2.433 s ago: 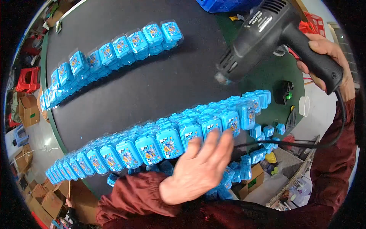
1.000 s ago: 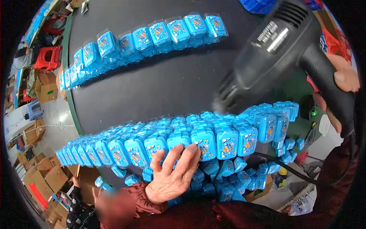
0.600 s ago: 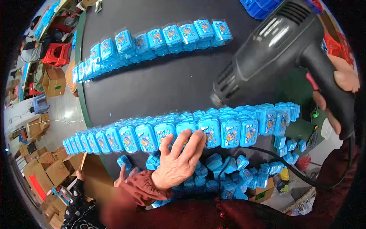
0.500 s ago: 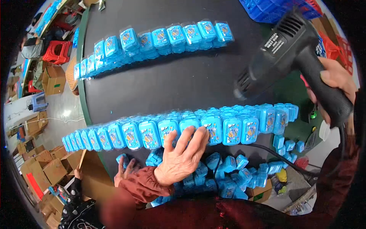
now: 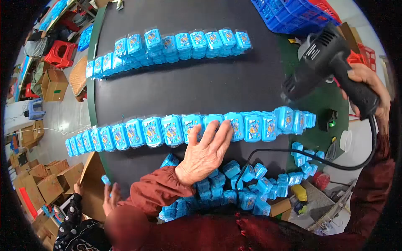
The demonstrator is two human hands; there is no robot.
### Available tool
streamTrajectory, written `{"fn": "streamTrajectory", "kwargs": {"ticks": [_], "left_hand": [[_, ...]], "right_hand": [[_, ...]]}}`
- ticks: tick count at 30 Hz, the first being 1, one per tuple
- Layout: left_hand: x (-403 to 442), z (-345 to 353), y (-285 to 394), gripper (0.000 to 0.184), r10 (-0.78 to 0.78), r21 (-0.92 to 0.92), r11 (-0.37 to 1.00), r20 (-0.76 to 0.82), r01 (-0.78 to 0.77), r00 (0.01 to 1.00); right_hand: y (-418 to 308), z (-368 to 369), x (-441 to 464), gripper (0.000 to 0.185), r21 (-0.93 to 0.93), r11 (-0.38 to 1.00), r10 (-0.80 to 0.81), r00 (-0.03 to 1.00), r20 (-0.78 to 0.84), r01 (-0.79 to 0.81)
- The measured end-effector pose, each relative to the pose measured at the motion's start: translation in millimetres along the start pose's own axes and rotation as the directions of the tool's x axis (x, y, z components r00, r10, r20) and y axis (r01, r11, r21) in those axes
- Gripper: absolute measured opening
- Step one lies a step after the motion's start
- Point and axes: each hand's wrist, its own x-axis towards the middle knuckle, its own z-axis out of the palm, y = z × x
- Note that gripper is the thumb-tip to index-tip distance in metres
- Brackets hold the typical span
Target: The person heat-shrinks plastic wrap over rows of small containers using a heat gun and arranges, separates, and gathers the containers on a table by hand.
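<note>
Heat gun (image 5: 320, 62) shifted rightward, clamped in right hand (image 5: 370, 81); left hand (image 5: 205, 155), fingers apart, against nearer blue box row (image 5: 172, 130).

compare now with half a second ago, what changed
The black plastic heat gun moved right. A co-worker's hand moved left, and a small blue plastic box went with it. The right hand keeps its grip on the heat gun, the left hand still touches the near row of blue rectangular plastic boxes, and the far row stayed.
</note>
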Motion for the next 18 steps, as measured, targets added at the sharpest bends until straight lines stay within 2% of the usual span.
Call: {"fn": "streamTrajectory", "kwargs": {"ticks": [1, 4, 7, 10, 12, 17, 18], "left_hand": [[0.2, 0.0, -0.2, 0.041, 0.004, -0.004, 1.000, -0.005, -0.004, 1.000], [1.1, -4.6, 3.2, 0.042, 0.003, -0.038, 0.999, -0.032, -0.004, 0.999], [-3.7, -15.4, 2.6, 0.040, -0.042, -0.119, 0.992, -0.070, 0.034, 0.997], [-25.8, -36.1, -17.4, 0.045, -0.098, -0.018, 0.995, -0.109, 0.097, 0.989], [-43.9, -50.8, -36.2, 0.050, -0.258, 0.060, 0.964, -0.048, 0.261, 0.965], [-71.5, -56.0, -60.8, 0.055, -0.155, 0.075, 0.984, -0.066, 0.160, 0.986], [-74.0, -56.8, -62.6, 0.055, -0.152, 0.079, 0.984, -0.071, 0.157, 0.986]], "right_hand": [[-6.9, -3.3, -3.2, 0.031, -0.035, 0.998, -0.040, 0.997, 0.061, 0.042], [-16.6, 30.5, -0.8, 0.030, 0.039, 0.999, -0.023, 0.997, -0.069, 0.026], [-24.7, 82.0, 5.9, 0.029, 0.107, 0.994, -0.017, 0.995, -0.101, 0.028], [-28.1, 94.8, 4.1, 0.028, 0.092, 0.996, -0.004, 0.991, -0.131, 0.016], [-31.2, 96.9, 0.8, 0.028, 0.062, 0.998, -0.012, 0.985, -0.173, 0.023], [-40.4, 103.3, 6.5, 0.039, 0.051, 0.998, 0.032, 0.992, -0.123, -0.026], [-49.2, 123.3, 9.1, 0.041, 0.099, 0.994, 0.044, 0.997, -0.066, -0.037]]}}
